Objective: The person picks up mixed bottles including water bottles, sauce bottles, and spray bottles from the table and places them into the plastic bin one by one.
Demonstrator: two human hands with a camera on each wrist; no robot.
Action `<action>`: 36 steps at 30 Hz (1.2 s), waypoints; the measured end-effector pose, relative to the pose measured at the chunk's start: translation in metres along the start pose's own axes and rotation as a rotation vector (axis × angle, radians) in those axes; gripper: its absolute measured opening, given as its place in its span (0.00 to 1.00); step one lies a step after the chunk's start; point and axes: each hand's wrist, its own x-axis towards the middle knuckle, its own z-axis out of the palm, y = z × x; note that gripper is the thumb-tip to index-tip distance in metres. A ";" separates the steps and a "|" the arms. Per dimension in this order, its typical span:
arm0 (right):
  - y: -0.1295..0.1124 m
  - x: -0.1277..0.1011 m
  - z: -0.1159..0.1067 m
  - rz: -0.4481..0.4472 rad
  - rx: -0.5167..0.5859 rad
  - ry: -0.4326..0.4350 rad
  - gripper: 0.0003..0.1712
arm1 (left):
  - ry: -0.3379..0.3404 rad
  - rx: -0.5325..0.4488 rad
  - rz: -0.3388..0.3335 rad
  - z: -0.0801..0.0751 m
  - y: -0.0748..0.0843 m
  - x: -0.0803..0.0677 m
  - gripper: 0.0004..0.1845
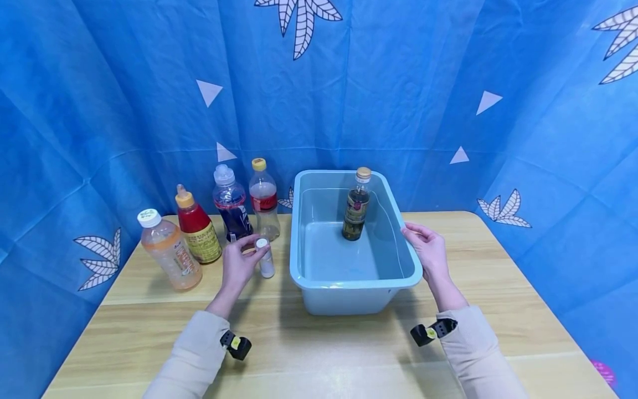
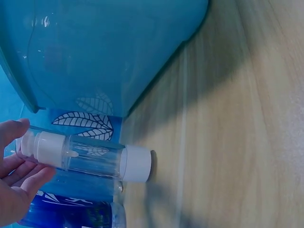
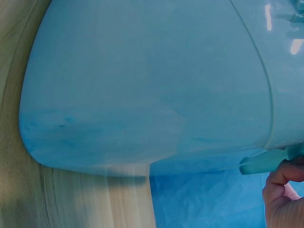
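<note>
My left hand [image 1: 251,252] pinches the top of a small clear bottle [image 1: 266,260] with a white cap and white base, which stands upright on the wooden table just left of the basin. The left wrist view shows my fingers [image 2: 21,178] around the cap end of that small bottle [image 2: 90,159]. My right hand [image 1: 412,234] holds the right rim of the light blue plastic basin [image 1: 349,288]. In the right wrist view a curled finger [image 3: 282,178] hooks under the rim of the basin [image 3: 142,85]. A dark bottle [image 1: 356,208] with a tan cap stands upright inside the basin.
Behind my left hand stand an orange drink bottle [image 1: 170,252], a red sauce bottle [image 1: 196,227], a purple drink bottle [image 1: 231,208] and a cola bottle [image 1: 264,199]. Blue patterned cloth [image 1: 399,100] walls in the table [image 1: 349,354] on three sides.
</note>
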 end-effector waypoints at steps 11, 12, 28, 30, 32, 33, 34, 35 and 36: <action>0.001 0.001 0.001 -0.006 0.002 0.000 0.25 | -0.006 0.039 0.007 -0.007 0.016 0.000 0.17; 0.001 0.001 0.001 -0.006 0.006 0.000 0.25 | -0.007 0.039 0.006 -0.007 0.018 0.000 0.17; -0.001 0.000 0.001 0.008 0.032 -0.001 0.25 | -0.072 0.085 0.026 -0.019 0.053 0.000 0.20; -0.001 0.000 0.001 0.011 0.033 0.002 0.25 | -0.075 0.095 0.031 -0.020 0.058 0.000 0.20; 0.000 0.000 0.001 0.011 0.032 0.003 0.25 | -0.077 0.106 0.037 -0.021 0.063 0.000 0.21; 0.000 0.000 0.001 0.011 0.031 0.003 0.26 | -0.075 0.114 0.044 -0.022 0.066 0.000 0.20; 0.000 0.000 0.001 0.012 0.031 0.003 0.26 | -0.074 0.119 0.053 -0.022 0.068 0.000 0.20; 0.000 0.000 0.001 0.012 0.027 0.007 0.26 | -0.072 0.125 0.062 -0.023 0.071 0.000 0.20; 0.000 0.000 0.001 0.014 0.025 0.006 0.26 | -0.072 0.130 0.069 -0.024 0.074 -0.001 0.20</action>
